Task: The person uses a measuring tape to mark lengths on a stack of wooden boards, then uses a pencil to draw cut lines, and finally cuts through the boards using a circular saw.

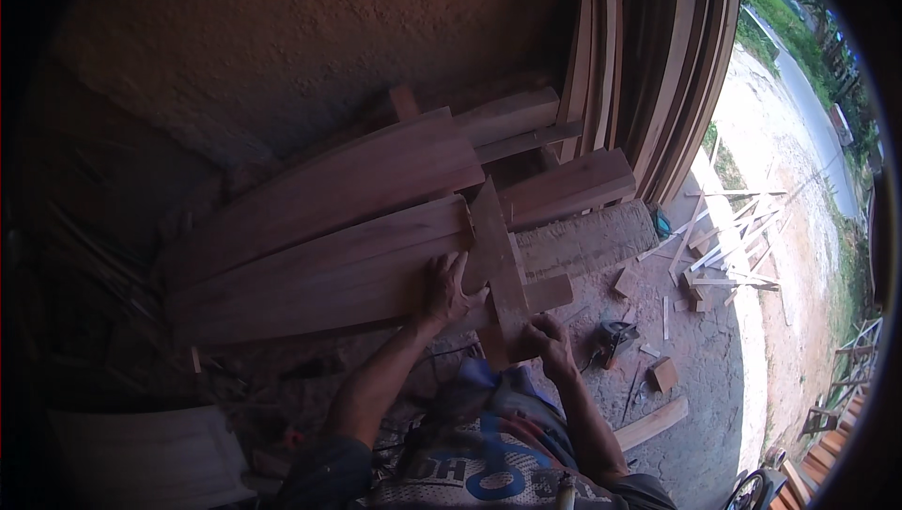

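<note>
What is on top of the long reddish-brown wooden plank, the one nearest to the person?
The person's left hand rests on the plank near its right end. The wood directly beneath the palm is covered, so anything there cannot be seen.

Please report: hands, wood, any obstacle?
Left hand spread on plank, near its end. Right hand curled at flat wooden piece, grip unclear. Piece crosswise by plank's end. Power tool on floor, apart from hands.

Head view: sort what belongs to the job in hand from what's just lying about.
Likely the job:
broad plank under the left hand
flat wooden piece at its end, by the right hand

Probably just lying about:
power tool
square wood block
pale strips
</note>
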`<move>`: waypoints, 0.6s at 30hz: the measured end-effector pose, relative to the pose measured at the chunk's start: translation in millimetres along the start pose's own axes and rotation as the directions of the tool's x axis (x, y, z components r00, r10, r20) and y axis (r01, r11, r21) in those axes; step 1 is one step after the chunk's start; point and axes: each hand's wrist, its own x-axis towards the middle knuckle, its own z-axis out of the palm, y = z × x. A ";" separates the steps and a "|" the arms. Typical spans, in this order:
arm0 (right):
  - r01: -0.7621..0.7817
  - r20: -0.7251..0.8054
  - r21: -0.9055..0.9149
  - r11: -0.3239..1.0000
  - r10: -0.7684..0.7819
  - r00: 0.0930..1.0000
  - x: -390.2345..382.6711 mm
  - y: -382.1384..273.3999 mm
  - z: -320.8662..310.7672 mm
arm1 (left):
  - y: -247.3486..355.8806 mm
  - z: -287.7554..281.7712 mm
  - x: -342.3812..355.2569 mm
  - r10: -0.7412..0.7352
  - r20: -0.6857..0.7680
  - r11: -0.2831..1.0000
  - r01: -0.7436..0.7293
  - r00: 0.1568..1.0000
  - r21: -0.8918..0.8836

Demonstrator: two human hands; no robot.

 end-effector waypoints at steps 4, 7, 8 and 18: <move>0.012 0.009 0.005 1.000 -0.012 1.000 -0.8 -2.3 0.4 | -1.9 0.3 1.1 0.003 0.024 1.000 -0.003 1.000 0.003; 0.002 -0.015 0.023 1.000 -0.001 1.000 -0.6 -0.8 0.9 | -4.7 2.5 0.6 0.013 0.013 1.000 -0.013 1.000 0.015; 0.007 -0.002 0.009 1.000 -0.007 1.000 0.9 1.5 -1.2 | -5.3 3.4 0.3 0.018 0.006 1.000 -0.018 1.000 0.019; -0.024 -0.009 0.050 0.998 0.024 1.000 3.8 4.1 -0.7 | -2.3 -2.2 0.9 0.017 0.018 0.999 -0.018 1.000 0.037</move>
